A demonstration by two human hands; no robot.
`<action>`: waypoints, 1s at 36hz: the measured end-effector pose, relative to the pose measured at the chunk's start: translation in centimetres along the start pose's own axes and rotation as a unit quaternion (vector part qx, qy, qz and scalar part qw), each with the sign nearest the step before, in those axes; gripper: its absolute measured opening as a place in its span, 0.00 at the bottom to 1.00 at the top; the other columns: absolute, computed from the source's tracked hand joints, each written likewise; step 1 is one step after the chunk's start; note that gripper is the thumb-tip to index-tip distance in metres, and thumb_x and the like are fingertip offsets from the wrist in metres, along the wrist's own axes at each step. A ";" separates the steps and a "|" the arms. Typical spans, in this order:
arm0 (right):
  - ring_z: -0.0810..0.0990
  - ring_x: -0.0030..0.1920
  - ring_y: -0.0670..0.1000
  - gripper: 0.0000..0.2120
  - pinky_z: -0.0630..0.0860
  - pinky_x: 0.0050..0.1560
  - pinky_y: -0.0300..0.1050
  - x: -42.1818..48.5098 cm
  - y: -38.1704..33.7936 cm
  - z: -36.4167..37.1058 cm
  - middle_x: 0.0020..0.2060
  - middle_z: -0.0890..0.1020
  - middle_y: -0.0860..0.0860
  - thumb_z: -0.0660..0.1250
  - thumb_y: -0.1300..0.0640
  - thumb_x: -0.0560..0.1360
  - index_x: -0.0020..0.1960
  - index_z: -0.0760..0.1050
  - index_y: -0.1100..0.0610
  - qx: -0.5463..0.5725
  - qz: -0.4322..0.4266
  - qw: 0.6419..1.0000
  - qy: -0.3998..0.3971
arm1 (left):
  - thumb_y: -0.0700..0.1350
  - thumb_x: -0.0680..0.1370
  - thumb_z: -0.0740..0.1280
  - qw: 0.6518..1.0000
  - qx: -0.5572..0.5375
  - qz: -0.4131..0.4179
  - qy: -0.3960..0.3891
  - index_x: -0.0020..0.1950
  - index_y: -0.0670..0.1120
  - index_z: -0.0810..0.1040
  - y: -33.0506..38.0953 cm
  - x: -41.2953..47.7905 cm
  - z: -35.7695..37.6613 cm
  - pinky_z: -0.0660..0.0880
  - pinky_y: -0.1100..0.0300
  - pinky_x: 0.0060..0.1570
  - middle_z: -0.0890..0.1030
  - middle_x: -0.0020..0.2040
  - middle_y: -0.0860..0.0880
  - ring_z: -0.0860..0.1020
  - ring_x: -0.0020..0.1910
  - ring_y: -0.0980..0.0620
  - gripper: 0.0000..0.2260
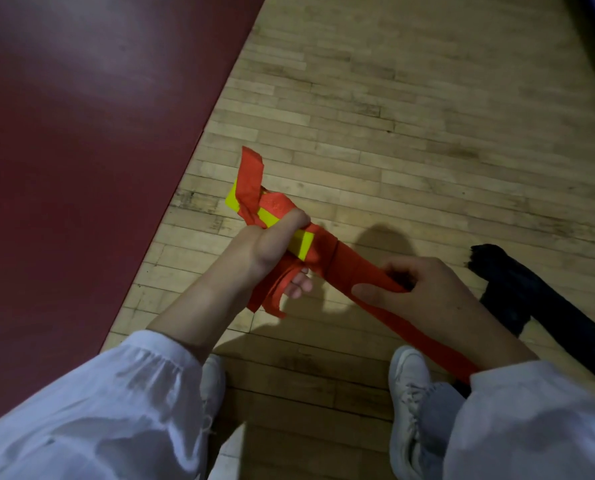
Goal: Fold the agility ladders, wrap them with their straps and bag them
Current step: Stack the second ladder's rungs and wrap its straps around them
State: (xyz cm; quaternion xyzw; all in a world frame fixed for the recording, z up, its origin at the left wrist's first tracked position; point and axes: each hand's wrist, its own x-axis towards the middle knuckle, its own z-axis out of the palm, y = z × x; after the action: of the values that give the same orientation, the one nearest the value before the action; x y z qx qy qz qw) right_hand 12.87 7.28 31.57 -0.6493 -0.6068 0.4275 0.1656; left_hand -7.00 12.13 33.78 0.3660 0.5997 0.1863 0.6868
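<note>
Wood floor (pixel 393 98); red mat (pixel 64 133) left of left hand (pixel 275 244). We log: that hand fisted round folded ladder (pixel 301 244); strap (pixel 351 271) taut to right hand (pixel 427 285), pinched there. Dark bag (pixel 507 289) right of it. Risk: slack strap, we lose wrap, rungs splay.

Matt woven cloth for the red strap (pixel 355 271); smooth plastic for the yellow rungs (pixel 303 243); worn, scuffed wood across the floor (pixel 393 116); faint sheen on the maroon mat (pixel 81 133).
</note>
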 end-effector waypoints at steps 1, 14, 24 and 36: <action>0.80 0.33 0.42 0.22 0.78 0.37 0.42 0.0 0.0 0.0 0.33 0.82 0.45 0.66 0.31 0.60 0.41 0.80 0.48 0.002 0.001 1.000 0.000 | 0.51 0.79 0.58 1.000 -0.003 0.003 0.000 0.37 0.34 0.73 0.0 0.0 0.0 0.71 0.67 0.20 0.75 0.28 0.39 0.73 0.16 0.50 0.22; 0.84 0.34 0.53 0.27 0.80 0.38 0.48 0.0 -0.4 0.6 0.36 0.85 0.53 0.60 0.35 0.68 0.52 0.74 0.57 0.136 0.067 0.982 -0.114 | 0.50 0.79 0.58 1.000 0.000 0.024 -0.003 0.43 0.33 0.76 0.2 -0.7 0.0 0.71 0.67 0.20 0.77 0.29 0.38 0.73 0.18 0.50 0.19; 0.81 0.33 0.48 0.25 0.77 0.40 0.42 0.1 -0.4 0.6 0.36 0.84 0.52 0.52 0.36 0.74 0.45 0.79 0.54 0.118 0.074 0.988 -0.073 | 0.54 0.79 0.61 1.000 -0.001 0.027 0.002 0.47 0.37 0.75 0.1 -0.7 0.1 0.71 0.66 0.20 0.77 0.32 0.41 0.75 0.19 0.52 0.19; 0.79 0.36 0.47 0.28 0.75 0.46 0.45 0.5 0.0 0.8 0.37 0.81 0.49 0.52 0.32 0.67 0.46 0.78 0.51 0.053 0.058 0.996 -0.045 | 0.48 0.79 0.63 0.998 0.023 0.050 0.044 0.51 0.31 0.79 -0.2 -0.8 0.1 0.71 0.68 0.22 0.80 0.34 0.39 0.75 0.21 0.52 0.19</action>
State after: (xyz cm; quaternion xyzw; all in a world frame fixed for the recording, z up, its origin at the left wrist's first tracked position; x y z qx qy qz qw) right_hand 12.19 7.53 30.91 -0.6541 -0.5511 0.4969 0.1471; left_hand -7.13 11.43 34.13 0.4028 0.6142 0.2224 0.6412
